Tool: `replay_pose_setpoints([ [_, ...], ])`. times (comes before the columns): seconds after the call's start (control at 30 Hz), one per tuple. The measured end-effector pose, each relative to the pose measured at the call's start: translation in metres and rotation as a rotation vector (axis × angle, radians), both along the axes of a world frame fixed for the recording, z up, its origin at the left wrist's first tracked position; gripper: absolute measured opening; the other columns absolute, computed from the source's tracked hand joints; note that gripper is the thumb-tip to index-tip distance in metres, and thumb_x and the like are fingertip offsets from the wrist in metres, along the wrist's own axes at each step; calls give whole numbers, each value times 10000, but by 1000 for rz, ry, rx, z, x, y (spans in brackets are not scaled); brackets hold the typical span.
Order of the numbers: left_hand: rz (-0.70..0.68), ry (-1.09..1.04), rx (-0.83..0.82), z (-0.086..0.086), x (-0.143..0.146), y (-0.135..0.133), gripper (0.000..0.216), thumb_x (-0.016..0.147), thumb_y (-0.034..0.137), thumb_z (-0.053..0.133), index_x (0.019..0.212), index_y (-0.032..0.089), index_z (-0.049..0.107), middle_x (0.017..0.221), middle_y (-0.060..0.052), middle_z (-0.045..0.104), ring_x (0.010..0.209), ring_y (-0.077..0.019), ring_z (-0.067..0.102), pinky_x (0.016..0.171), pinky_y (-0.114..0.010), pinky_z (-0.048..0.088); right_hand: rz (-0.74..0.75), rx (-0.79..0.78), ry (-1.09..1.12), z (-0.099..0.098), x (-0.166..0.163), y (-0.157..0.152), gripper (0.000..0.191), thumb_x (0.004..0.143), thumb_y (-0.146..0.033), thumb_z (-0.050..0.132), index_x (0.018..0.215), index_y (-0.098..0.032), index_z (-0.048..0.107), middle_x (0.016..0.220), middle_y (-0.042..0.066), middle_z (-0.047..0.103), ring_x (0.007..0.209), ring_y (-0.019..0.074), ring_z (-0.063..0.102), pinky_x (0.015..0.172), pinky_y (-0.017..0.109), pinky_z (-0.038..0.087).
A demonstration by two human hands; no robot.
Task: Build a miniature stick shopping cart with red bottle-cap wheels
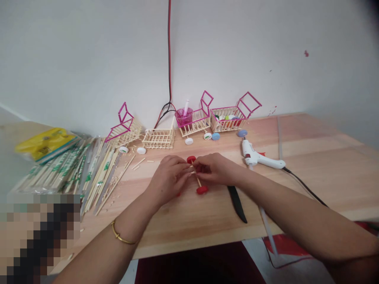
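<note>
Pinches the stick [199, 182] between red wheels [202, 190] with the right hand [211, 169], seemingly for steadiness, beside a curled left hand [169, 176] with hold impossible to tell.

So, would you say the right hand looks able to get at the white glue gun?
Probably yes: only bare tabletop seems to separate the right hand from the glue gun, though that hand is busy at the red-wheeled stick.

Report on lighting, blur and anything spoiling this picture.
Head view: soft, fairly even light on the wall, no strong glare; the yellow packet at left looks smeared; pixelation hides the lower-left corner; the upper-right corner darkens; left hand and right hand read clearly enough, fine detail between them doesn't.
</note>
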State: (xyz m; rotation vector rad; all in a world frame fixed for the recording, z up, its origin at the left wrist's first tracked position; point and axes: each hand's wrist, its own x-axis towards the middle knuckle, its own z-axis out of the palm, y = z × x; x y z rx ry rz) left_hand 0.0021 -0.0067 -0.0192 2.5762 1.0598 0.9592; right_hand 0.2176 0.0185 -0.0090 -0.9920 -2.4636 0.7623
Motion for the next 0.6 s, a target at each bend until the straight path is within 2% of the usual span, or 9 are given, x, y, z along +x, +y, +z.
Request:
replay_pose_setpoints([
  [0.43,7,20,0,0,-1,0,207,888,266,601,1036,157,697,1023,-112,692,972,-230,600,894,-435,485,6,-15,-4,2,0,-1,123,802,-208,617,901,-156,669,745,22,686,635,125,597,611,232,427],
  [0.6,20,68,-5,0,-1,1,268,845,280,659,1072,140,672,1026,-119,685,976,-252,595,900,-452,474,9,0,-7,3,1,-1,126,821,-231,610,902,-156,670,731,14,677,629,125,591,600,232,418],
])
